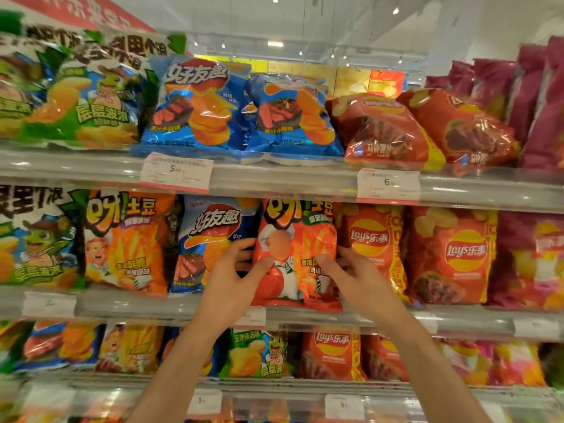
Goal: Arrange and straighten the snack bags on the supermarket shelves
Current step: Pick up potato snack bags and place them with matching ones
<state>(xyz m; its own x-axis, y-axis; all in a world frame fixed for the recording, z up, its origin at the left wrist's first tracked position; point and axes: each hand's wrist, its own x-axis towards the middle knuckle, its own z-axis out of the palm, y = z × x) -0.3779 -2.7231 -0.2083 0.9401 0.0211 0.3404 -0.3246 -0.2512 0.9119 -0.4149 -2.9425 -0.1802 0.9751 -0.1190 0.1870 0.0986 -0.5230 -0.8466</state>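
Note:
A red-orange potato stick bag with a cartoon chef stands upright on the middle shelf. My left hand grips its left edge, thumb across the front, fingers behind. My right hand grips its right edge in the same way. A blue crisp bag stands just left of it, and a red Lay's bag stands just right of it. Both neighbours touch the held bag.
The top shelf carries green, blue and red bags leaning back, with price tags on its rail. Purple bags fill the right end. A lower shelf holds several more bags beneath my forearms.

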